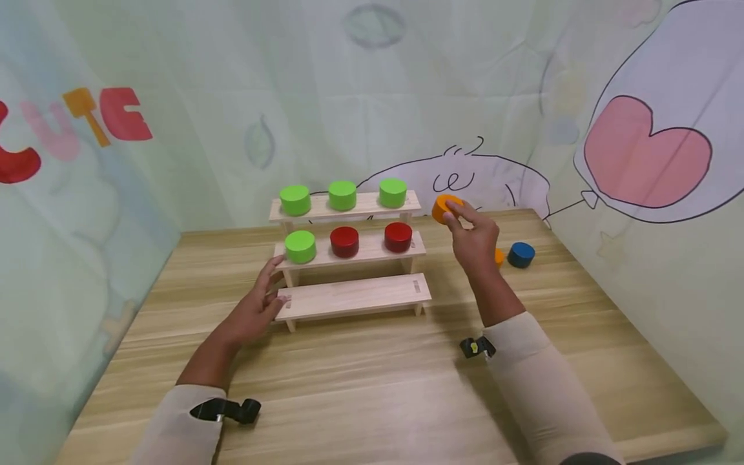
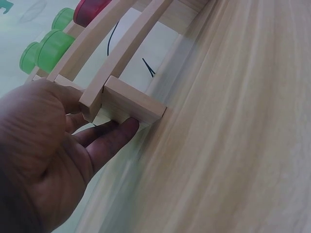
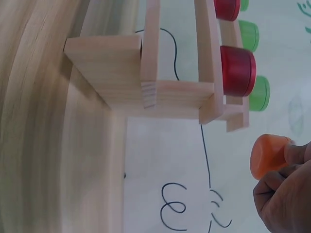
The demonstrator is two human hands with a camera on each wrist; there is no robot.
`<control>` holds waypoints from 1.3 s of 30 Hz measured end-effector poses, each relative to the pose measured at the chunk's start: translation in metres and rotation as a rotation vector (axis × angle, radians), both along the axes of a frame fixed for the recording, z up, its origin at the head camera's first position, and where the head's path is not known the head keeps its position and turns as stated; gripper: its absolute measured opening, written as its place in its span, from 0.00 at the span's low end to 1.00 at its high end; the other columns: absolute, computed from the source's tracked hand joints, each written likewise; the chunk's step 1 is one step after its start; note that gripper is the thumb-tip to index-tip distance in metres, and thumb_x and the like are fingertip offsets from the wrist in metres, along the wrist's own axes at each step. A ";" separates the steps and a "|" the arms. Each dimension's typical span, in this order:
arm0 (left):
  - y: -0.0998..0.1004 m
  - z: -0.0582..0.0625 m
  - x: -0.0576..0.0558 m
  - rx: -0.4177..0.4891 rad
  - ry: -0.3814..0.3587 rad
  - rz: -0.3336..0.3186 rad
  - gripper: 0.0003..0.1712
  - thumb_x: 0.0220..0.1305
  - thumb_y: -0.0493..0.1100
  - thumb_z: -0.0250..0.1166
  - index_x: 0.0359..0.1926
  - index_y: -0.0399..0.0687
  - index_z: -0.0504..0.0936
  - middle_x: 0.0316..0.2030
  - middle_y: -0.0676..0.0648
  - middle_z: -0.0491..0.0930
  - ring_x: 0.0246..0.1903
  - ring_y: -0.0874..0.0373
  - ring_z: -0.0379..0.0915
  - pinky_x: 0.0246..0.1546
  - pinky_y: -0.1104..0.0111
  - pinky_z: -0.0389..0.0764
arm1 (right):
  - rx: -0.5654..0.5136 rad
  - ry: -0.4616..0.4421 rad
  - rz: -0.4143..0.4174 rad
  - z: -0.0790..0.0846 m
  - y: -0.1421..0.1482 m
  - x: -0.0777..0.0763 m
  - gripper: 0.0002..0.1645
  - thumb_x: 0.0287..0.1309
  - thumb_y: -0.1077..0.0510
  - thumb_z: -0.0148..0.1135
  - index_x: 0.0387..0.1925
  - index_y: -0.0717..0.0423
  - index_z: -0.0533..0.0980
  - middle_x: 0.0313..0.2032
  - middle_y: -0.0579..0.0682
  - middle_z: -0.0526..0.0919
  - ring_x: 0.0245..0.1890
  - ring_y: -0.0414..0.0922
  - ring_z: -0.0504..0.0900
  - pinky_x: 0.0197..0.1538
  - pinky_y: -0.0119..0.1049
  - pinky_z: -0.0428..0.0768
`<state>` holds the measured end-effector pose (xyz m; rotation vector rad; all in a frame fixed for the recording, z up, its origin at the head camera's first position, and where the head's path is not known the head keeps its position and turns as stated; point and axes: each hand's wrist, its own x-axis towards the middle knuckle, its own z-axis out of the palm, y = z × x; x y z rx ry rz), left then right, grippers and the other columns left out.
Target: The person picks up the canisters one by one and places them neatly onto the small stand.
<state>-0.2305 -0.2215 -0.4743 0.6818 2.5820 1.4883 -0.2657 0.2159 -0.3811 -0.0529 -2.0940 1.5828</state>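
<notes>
Right hand (image 1: 476, 242) pinching an orange block (image 1: 440, 211) beside a three-step wooden stand (image 1: 354, 296).
I see the block in the air, just off the stand's upper right end. The stand's length runs left to right across the tabletop (image 1: 372, 394); the left hand (image 1: 252, 313) touches its left end, fingers loosely extended.

Green discs (image 1: 342, 196), red discs (image 1: 345, 242) on tiered shelf (image 1: 354, 296)

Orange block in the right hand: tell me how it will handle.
The orange block is probably stiff, showing no visible dent where the right hand pinches it. Its smooth-looking curved side may be slightly slippery. Being squat and flat-ended, it should stand steadily, but could roll if laid on that side.
</notes>
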 end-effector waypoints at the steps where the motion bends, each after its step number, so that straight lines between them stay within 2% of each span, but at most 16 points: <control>1: 0.000 0.001 0.000 -0.004 0.000 0.003 0.48 0.86 0.34 0.52 0.89 0.64 0.33 0.84 0.21 0.47 0.77 0.20 0.61 0.64 0.42 0.82 | -0.001 -0.003 0.011 0.002 -0.002 0.001 0.21 0.75 0.58 0.68 0.66 0.54 0.84 0.75 0.59 0.78 0.82 0.53 0.70 0.76 0.48 0.78; 5: 0.001 0.001 0.000 -0.007 -0.001 0.009 0.49 0.86 0.34 0.52 0.89 0.64 0.33 0.84 0.21 0.47 0.77 0.20 0.61 0.65 0.41 0.80 | 0.007 0.008 0.040 0.009 -0.010 0.004 0.21 0.74 0.57 0.69 0.65 0.54 0.85 0.73 0.57 0.81 0.82 0.51 0.72 0.77 0.47 0.77; 10: 0.002 0.001 0.000 -0.006 -0.001 0.010 0.49 0.86 0.34 0.53 0.89 0.63 0.33 0.83 0.21 0.48 0.77 0.19 0.61 0.65 0.40 0.80 | 0.001 0.047 0.098 0.014 -0.023 0.011 0.22 0.72 0.58 0.72 0.64 0.55 0.85 0.71 0.57 0.82 0.80 0.49 0.74 0.72 0.48 0.81; 16: 0.002 0.001 -0.001 -0.003 -0.009 0.008 0.49 0.86 0.35 0.53 0.89 0.65 0.33 0.84 0.21 0.48 0.77 0.19 0.61 0.67 0.35 0.79 | -0.048 0.127 0.202 0.016 -0.045 0.023 0.22 0.70 0.61 0.72 0.64 0.58 0.85 0.69 0.58 0.84 0.78 0.48 0.76 0.61 0.30 0.86; 19: 0.001 0.001 -0.001 0.001 -0.008 0.004 0.49 0.86 0.34 0.53 0.89 0.64 0.33 0.84 0.21 0.48 0.77 0.19 0.61 0.67 0.34 0.79 | -0.062 0.157 0.256 0.016 -0.057 0.029 0.22 0.71 0.63 0.72 0.64 0.60 0.84 0.69 0.59 0.84 0.78 0.50 0.77 0.52 0.23 0.87; 24: 0.001 -0.001 -0.001 0.011 -0.006 0.001 0.49 0.86 0.34 0.52 0.89 0.64 0.33 0.84 0.21 0.47 0.77 0.19 0.61 0.67 0.35 0.78 | -0.048 0.167 0.287 0.013 -0.076 0.036 0.22 0.71 0.61 0.72 0.64 0.57 0.85 0.69 0.56 0.85 0.77 0.49 0.78 0.45 0.21 0.87; 28: 0.001 -0.002 -0.001 0.021 -0.004 -0.003 0.49 0.86 0.34 0.53 0.89 0.64 0.34 0.84 0.21 0.47 0.77 0.19 0.60 0.67 0.37 0.78 | -0.086 0.187 0.347 0.008 -0.091 0.041 0.22 0.70 0.64 0.72 0.64 0.59 0.84 0.69 0.58 0.85 0.70 0.52 0.85 0.50 0.30 0.90; 30: 0.000 -0.003 -0.001 0.016 -0.005 -0.001 0.49 0.86 0.34 0.53 0.89 0.65 0.34 0.84 0.21 0.47 0.77 0.19 0.61 0.67 0.39 0.79 | -0.097 0.200 0.393 0.005 -0.099 0.044 0.23 0.70 0.66 0.72 0.64 0.61 0.84 0.68 0.59 0.85 0.65 0.47 0.88 0.52 0.32 0.90; 31: 0.000 -0.003 -0.001 0.016 -0.005 0.000 0.49 0.86 0.34 0.53 0.89 0.65 0.34 0.84 0.21 0.47 0.77 0.19 0.61 0.66 0.40 0.80 | -0.095 0.207 0.413 0.004 -0.103 0.045 0.23 0.69 0.66 0.72 0.64 0.62 0.84 0.68 0.60 0.85 0.58 0.43 0.90 0.51 0.29 0.90; 33: 0.000 -0.003 -0.001 0.014 -0.004 0.002 0.49 0.86 0.34 0.53 0.89 0.65 0.33 0.84 0.21 0.47 0.77 0.20 0.62 0.66 0.41 0.80 | -0.066 0.216 0.426 0.002 -0.111 0.048 0.22 0.69 0.65 0.72 0.63 0.62 0.84 0.62 0.62 0.88 0.40 0.34 0.86 0.43 0.19 0.85; 35: 0.000 -0.003 -0.001 0.013 -0.006 0.004 0.49 0.86 0.34 0.53 0.89 0.66 0.33 0.84 0.22 0.47 0.77 0.20 0.61 0.67 0.40 0.80 | -0.037 0.213 0.425 -0.001 -0.119 0.050 0.22 0.69 0.64 0.74 0.62 0.60 0.85 0.60 0.61 0.90 0.36 0.30 0.82 0.38 0.18 0.81; 37: 0.001 -0.002 0.000 0.015 -0.005 0.007 0.49 0.86 0.34 0.53 0.89 0.66 0.34 0.84 0.22 0.47 0.78 0.20 0.61 0.67 0.37 0.79 | -0.012 0.213 0.428 -0.003 -0.127 0.051 0.21 0.68 0.63 0.75 0.61 0.60 0.86 0.59 0.61 0.91 0.35 0.34 0.86 0.34 0.20 0.80; 39: 0.001 -0.001 0.000 0.013 -0.011 0.010 0.49 0.86 0.35 0.53 0.89 0.67 0.34 0.85 0.23 0.47 0.78 0.20 0.60 0.68 0.35 0.78 | 0.003 0.210 0.439 -0.006 -0.134 0.053 0.21 0.67 0.63 0.76 0.60 0.60 0.87 0.61 0.59 0.90 0.49 0.41 0.94 0.39 0.24 0.87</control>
